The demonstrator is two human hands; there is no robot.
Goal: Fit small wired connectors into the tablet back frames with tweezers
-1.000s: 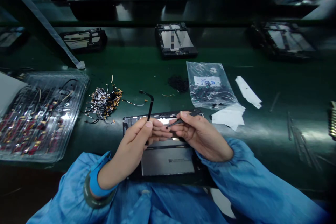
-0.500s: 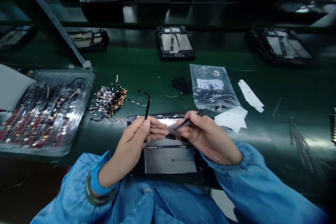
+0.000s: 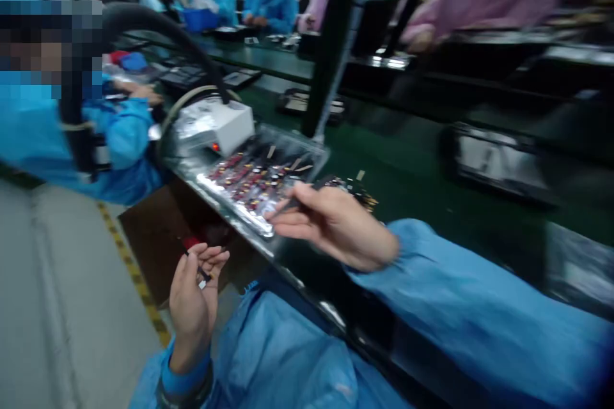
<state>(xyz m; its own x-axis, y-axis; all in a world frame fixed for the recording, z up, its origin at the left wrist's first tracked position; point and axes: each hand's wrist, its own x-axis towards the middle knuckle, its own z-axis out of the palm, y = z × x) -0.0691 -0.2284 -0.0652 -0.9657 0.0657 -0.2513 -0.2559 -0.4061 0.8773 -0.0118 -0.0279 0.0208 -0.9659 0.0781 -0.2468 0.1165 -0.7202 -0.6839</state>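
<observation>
We see left hand (image 3: 192, 297) loosely pinching black cable (image 3: 204, 276), not yet placed; right hand (image 3: 343, 223) pinching dark tool (image 3: 288, 206) near tray (image 3: 258, 223).

The person before me wears a loose, bright-blue fabric smock (image 3: 297, 351), softly creased in front. Its long blue right sleeve (image 3: 484, 307) gathers into a puckered cuff (image 3: 400, 246). A flat blue strap (image 3: 185, 378) and a dark, rounded band (image 3: 189, 398) circle the left wrist.

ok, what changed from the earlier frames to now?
View swung left. Left hand moved left, past the bench edge; right hand also moved left, to the tray, contact unclear. Same: dark strip in the left hand, dark tool in the right.
</observation>
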